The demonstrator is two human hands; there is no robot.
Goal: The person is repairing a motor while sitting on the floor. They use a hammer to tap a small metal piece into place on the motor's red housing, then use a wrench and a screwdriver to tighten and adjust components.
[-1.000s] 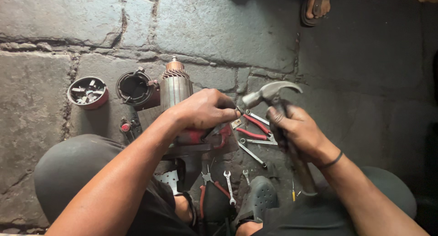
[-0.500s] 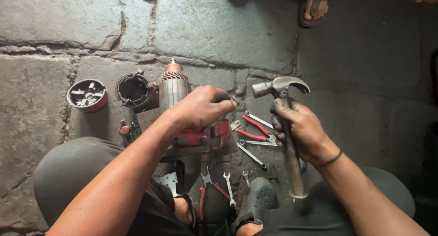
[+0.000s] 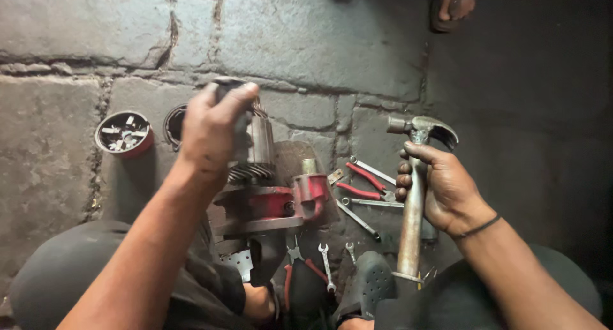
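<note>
My left hand (image 3: 214, 129) grips the top of a copper-wound motor armature (image 3: 258, 145) that stands upright in a red and grey metal housing (image 3: 271, 209) lying on the stone floor. My right hand (image 3: 440, 180) is closed around the metal handle of a claw hammer (image 3: 418, 177), held upright to the right of the housing with its head at the top. The hammer head is apart from the armature.
A round red cap with small parts (image 3: 124, 133) and a dark ring-shaped part (image 3: 174, 122) lie left of the armature. Red-handled pliers (image 3: 361, 186) and several spanners (image 3: 357, 218) lie between the housing and the hammer. My knees frame the bottom. Another person's sandalled foot (image 3: 453, 4) is at the top.
My left hand moved from the housing up to the top of the armature. The hammer rose and now stands upright, further right of the housing.
</note>
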